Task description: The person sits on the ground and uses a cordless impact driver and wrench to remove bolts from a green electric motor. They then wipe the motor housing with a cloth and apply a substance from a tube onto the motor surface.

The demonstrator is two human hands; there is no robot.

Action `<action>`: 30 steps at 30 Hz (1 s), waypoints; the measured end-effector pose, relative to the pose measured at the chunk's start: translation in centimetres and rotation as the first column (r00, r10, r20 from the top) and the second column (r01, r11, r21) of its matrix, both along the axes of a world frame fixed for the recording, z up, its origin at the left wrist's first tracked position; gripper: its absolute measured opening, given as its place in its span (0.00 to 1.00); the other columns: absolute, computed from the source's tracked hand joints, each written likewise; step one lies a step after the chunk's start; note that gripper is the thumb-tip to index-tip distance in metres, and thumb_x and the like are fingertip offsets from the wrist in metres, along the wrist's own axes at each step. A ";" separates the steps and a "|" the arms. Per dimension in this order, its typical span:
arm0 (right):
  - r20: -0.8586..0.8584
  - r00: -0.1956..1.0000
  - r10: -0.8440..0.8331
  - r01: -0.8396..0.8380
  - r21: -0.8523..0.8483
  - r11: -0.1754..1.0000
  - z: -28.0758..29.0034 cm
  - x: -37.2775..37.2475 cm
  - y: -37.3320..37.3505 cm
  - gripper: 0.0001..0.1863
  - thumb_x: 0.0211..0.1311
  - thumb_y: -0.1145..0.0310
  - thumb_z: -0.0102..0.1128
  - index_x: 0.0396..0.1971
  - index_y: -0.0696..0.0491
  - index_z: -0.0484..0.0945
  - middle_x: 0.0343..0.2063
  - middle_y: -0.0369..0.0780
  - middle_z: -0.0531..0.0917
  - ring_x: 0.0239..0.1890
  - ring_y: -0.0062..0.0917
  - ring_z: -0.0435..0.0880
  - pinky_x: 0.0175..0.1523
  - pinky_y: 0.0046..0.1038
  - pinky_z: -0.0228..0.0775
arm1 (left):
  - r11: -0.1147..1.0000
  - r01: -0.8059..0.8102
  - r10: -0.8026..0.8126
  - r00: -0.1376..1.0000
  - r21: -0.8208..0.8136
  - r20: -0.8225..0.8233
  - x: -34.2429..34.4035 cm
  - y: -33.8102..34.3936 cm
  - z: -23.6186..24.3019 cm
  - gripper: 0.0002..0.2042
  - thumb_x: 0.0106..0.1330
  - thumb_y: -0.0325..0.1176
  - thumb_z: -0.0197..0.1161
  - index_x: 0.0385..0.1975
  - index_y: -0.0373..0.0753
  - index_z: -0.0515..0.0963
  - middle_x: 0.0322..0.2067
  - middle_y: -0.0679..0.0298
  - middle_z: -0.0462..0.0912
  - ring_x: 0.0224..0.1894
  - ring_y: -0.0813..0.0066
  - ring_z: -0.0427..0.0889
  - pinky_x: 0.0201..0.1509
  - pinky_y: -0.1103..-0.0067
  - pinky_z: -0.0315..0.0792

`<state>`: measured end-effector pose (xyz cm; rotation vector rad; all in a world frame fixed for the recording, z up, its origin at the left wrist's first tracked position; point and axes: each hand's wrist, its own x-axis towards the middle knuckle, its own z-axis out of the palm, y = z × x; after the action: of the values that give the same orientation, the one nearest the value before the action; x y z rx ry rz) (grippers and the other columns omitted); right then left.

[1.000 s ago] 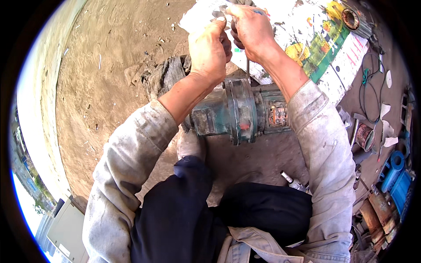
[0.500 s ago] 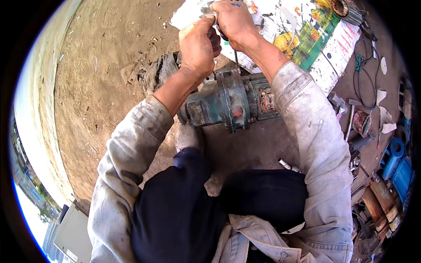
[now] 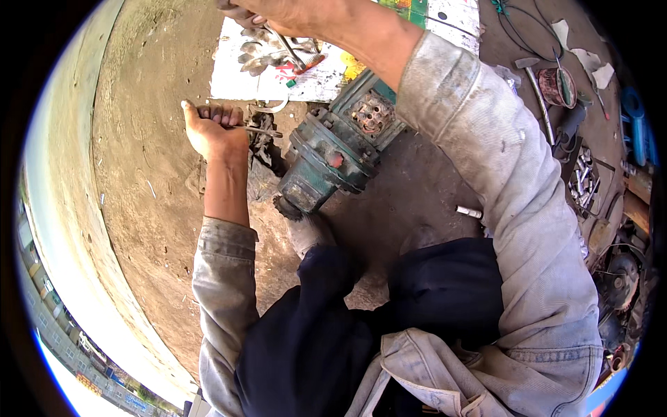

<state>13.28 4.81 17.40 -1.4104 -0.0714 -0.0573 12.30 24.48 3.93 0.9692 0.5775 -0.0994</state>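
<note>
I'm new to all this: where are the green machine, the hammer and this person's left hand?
Green machine (image 3: 324,151): head view, on its flanged middle section.
Hammer (image 3: 541,104): head view, partway along its handle.
Left hand (image 3: 219,137): head view, middle of the hand.

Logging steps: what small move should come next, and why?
Probably ease the slim grey metal tool in the left hand toward the green flanged metal housing: it points there but seems to stop short, while the right hand is by the printed white sheet.
</note>
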 end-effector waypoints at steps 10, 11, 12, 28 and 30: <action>-0.092 0.994 -0.057 0.075 0.211 0.975 -7.7 -22.3 -10.2 0.21 0.74 0.58 0.61 0.20 0.48 0.67 0.15 0.28 0.61 0.14 0.12 0.58 0.19 0.22 0.52 | 0.869 0.442 -0.339 0.859 -0.223 0.383 -10.3 2.5 7.9 0.26 0.75 0.52 0.58 0.15 0.48 0.60 0.14 0.74 0.54 0.18 0.81 0.53 0.20 0.81 0.51; -0.200 0.956 -0.215 0.265 0.274 0.924 -9.9 -24.1 -9.8 0.21 0.72 0.57 0.63 0.21 0.49 0.68 0.15 0.28 0.62 0.15 0.12 0.59 0.21 0.22 0.53 | 0.821 0.525 -0.412 0.817 -0.224 0.404 -12.1 1.5 8.3 0.26 0.76 0.53 0.55 0.16 0.48 0.60 0.14 0.74 0.55 0.18 0.81 0.54 0.21 0.82 0.52; -0.340 0.864 -0.370 0.469 0.279 0.838 -11.4 -25.9 -9.6 0.19 0.76 0.59 0.56 0.24 0.49 0.66 0.18 0.30 0.61 0.18 0.15 0.60 0.25 0.23 0.55 | 0.759 0.616 -0.504 0.761 -0.212 0.409 -13.8 0.5 8.2 0.26 0.78 0.54 0.53 0.17 0.48 0.60 0.15 0.74 0.56 0.19 0.81 0.54 0.21 0.82 0.53; -0.124 0.809 -0.574 0.428 -0.546 0.721 -16.0 -37.0 -10.8 0.18 0.70 0.64 0.64 0.27 0.62 0.71 0.23 0.41 0.68 0.25 0.24 0.63 0.31 0.29 0.59 | 0.540 0.797 -0.832 0.554 0.270 0.026 -22.2 3.4 9.3 0.26 0.69 0.62 0.57 0.26 0.44 0.61 0.20 0.71 0.56 0.22 0.80 0.56 0.25 0.80 0.56; -0.097 0.821 -0.563 0.435 -0.532 0.726 -16.0 -36.9 -10.6 0.17 0.70 0.65 0.65 0.27 0.62 0.72 0.23 0.40 0.68 0.25 0.23 0.63 0.31 0.29 0.59 | 0.445 0.854 -0.893 0.444 0.269 0.066 -22.3 4.8 10.1 0.25 0.69 0.57 0.61 0.26 0.42 0.63 0.20 0.70 0.60 0.22 0.80 0.58 0.25 0.80 0.58</action>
<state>-23.61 -5.75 1.43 -1.9071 0.5613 -0.3337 -10.01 29.27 13.98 1.3904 -0.1937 -0.9108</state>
